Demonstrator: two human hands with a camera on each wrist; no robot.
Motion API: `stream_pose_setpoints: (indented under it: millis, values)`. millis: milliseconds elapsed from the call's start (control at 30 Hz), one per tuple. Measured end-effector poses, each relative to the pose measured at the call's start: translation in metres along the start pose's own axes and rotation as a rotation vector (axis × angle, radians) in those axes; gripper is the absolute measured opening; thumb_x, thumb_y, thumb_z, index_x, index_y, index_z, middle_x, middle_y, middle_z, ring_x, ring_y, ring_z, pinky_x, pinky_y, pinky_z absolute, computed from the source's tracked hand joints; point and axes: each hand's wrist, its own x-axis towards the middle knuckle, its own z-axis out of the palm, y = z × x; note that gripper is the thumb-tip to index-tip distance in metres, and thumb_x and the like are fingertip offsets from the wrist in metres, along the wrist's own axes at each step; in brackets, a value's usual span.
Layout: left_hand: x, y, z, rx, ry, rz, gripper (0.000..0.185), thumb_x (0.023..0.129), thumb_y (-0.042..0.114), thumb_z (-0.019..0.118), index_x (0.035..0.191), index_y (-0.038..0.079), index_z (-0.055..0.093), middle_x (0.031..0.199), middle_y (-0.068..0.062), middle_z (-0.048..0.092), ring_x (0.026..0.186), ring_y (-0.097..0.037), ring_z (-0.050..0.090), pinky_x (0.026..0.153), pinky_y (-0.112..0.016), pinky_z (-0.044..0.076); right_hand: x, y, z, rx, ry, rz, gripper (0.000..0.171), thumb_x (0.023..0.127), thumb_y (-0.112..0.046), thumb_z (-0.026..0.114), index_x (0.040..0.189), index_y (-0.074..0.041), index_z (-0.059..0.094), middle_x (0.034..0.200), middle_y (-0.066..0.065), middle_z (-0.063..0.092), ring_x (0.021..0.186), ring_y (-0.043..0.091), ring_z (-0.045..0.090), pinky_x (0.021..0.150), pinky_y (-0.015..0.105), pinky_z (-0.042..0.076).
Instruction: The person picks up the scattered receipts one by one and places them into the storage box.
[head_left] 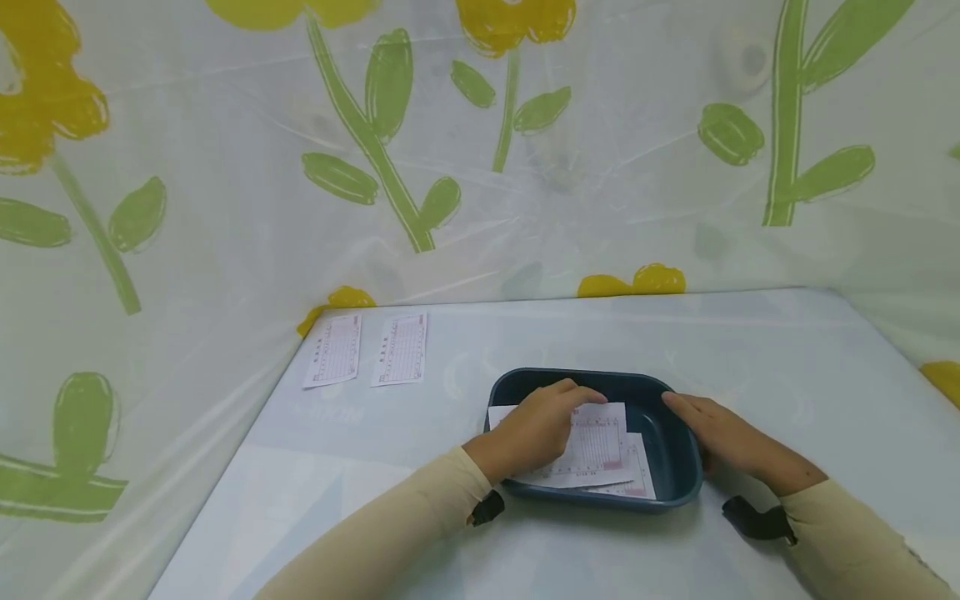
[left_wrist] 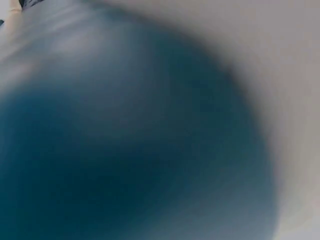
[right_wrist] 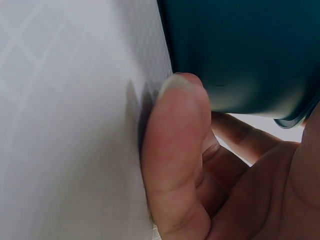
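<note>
A dark teal tray (head_left: 600, 377) sits on the pale table and holds printed paper slips (head_left: 603, 454) stacked loosely. My left hand (head_left: 536, 429) lies inside the tray on the top slip, its fingers curled down over the slip's far edge. My right hand (head_left: 720, 433) holds the tray's right rim. In the right wrist view the thumb (right_wrist: 175, 140) presses the tray's outer wall (right_wrist: 240, 50), and the fingers reach in under its rim. The left wrist view shows only a blurred teal tray (left_wrist: 125, 165) close up.
Two more printed slips (head_left: 333, 350) (head_left: 401, 348) lie side by side at the table's far left corner. A plastic sheet with yellow flowers and green leaves (head_left: 390, 158) walls in the back and both sides. The table (head_left: 787, 350) is bare around the tray.
</note>
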Motion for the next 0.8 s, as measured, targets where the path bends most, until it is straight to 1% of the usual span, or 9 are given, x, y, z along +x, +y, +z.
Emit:
stream_pose_setpoints:
  millis: [133,233,467,500,633,800]
  values:
    - [0.000,0.000,0.006,0.013,-0.033,0.014,0.054,0.097,-0.003,0.053,0.140,0.030,0.055,0.126,0.003,0.061,0.102,-0.008,0.060,0.092,-0.017,0.050,0.000,-0.001,-0.001,0.000,-0.001,-0.002,0.077,0.107,-0.053,0.024,0.151,0.009,0.028,0.128,0.029,0.051,0.062,0.025,0.060,0.056,0.040,0.054]
    - [0.001,-0.001,0.009,0.020,-0.052,0.016,0.056,0.096,-0.003,0.054,0.141,0.031,0.054,0.128,0.004,0.060,0.102,-0.008,0.059,0.093,-0.018,0.051,0.000,-0.001,-0.001,0.000,-0.001,0.008,0.078,0.107,-0.053,0.024,0.152,0.010,0.026,0.129,0.031,0.051,0.062,0.025,0.061,0.056,0.040,0.054]
    - [-0.001,-0.001,0.012,0.041,-0.075,0.014,0.060,0.094,-0.004,0.058,0.142,0.032,0.052,0.128,0.005,0.059,0.104,-0.007,0.059,0.094,-0.018,0.051,-0.001,-0.002,-0.002,-0.005,-0.004,-0.005,0.077,0.107,-0.053,0.024,0.151,0.009,0.027,0.127,0.029,0.051,0.064,0.025,0.061,0.057,0.040,0.054]
    - [-0.001,-0.001,0.012,0.047,-0.080,0.013,0.060,0.094,-0.003,0.058,0.142,0.032,0.052,0.128,0.005,0.059,0.105,-0.007,0.060,0.095,-0.018,0.051,-0.001,-0.002,-0.002,-0.003,-0.004,-0.004,0.076,0.107,-0.053,0.024,0.151,0.009,0.028,0.125,0.028,0.053,0.064,0.025,0.061,0.057,0.040,0.054]
    - [-0.001,-0.001,0.015,0.071,-0.094,0.014,0.056,0.096,-0.001,0.058,0.142,0.031,0.053,0.129,0.004,0.059,0.109,-0.007,0.061,0.098,-0.019,0.051,-0.002,-0.002,0.000,0.007,-0.002,0.001,0.076,0.107,-0.052,0.024,0.151,0.009,0.028,0.125,0.028,0.053,0.063,0.025,0.061,0.057,0.040,0.054]
    - [-0.001,-0.003,0.018,0.125,-0.088,0.025,0.052,0.097,0.003,0.057,0.142,0.030,0.054,0.130,0.003,0.060,0.114,-0.009,0.061,0.102,-0.024,0.049,-0.001,-0.001,0.000,0.001,0.001,-0.005,0.076,0.107,-0.053,0.023,0.151,0.009,0.030,0.123,0.027,0.055,0.064,0.025,0.061,0.056,0.040,0.054]
